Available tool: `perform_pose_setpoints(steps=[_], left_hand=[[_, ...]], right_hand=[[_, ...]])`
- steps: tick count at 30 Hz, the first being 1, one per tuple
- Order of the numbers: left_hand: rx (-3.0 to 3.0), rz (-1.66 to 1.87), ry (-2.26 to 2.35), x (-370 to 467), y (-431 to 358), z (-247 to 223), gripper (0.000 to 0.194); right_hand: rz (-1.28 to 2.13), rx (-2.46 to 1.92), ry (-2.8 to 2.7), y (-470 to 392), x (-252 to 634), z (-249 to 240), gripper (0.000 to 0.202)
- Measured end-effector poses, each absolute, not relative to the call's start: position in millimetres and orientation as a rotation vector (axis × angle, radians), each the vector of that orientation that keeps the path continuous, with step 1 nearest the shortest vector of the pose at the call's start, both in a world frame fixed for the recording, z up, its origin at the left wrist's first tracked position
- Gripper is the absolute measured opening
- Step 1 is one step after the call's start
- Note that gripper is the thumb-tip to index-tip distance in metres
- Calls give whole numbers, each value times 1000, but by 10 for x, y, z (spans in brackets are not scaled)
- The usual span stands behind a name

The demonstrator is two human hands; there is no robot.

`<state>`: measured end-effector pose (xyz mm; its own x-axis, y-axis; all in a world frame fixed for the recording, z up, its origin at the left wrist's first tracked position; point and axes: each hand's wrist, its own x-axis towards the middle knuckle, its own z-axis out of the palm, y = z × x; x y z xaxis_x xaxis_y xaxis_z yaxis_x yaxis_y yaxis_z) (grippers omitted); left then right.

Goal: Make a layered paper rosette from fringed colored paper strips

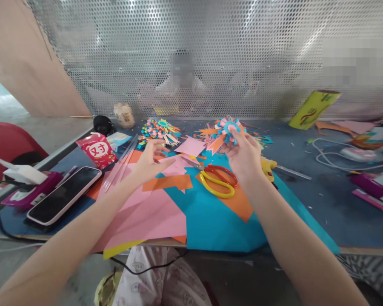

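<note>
Between the fingers of my right hand is a paper flower in blue, pink and orange, with orange tails at its lower left. My left hand holds nothing; its fingers are apart and curved above the coloured paper. Just beyond it lies a pile of curled paper pieces in many colours. A pair of scissors with red and yellow handles rests between my hands, blades toward the upper left. Under them are blue, pink and orange sheets. A small pink square sits farther back.
On the left are a phone, a purple power strip, a red snack packet and clear sticks. A yellow glue gun is by my right wrist. A yellow tube and white cable are at right; perforated metal stands behind.
</note>
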<state>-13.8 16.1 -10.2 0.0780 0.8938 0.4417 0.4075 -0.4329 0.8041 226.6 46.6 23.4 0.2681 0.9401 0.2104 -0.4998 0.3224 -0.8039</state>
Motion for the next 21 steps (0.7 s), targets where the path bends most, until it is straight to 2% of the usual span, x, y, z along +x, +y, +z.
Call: perform_pose_setpoints(steps=[5,9,12,15,21], left_hand=[[2372,871,1519,-25,525,-133,44],[2506,769,1512,194,792,-88,40],[2488,810,1501,294,934,-85,39],[2436,923,1512,274,1027,-73,29],[2072,1393,1515,20,1067,42,20]], right_hand=[[1074,-696,-701,546,2274,177,31],[1118,-702,-696,576,2250,133,37],[1134,-709,-687,587,2259,129,37],[1130,-706,-697,581,2275,135,38],[1134,-704,-790,558,2247,143,38]])
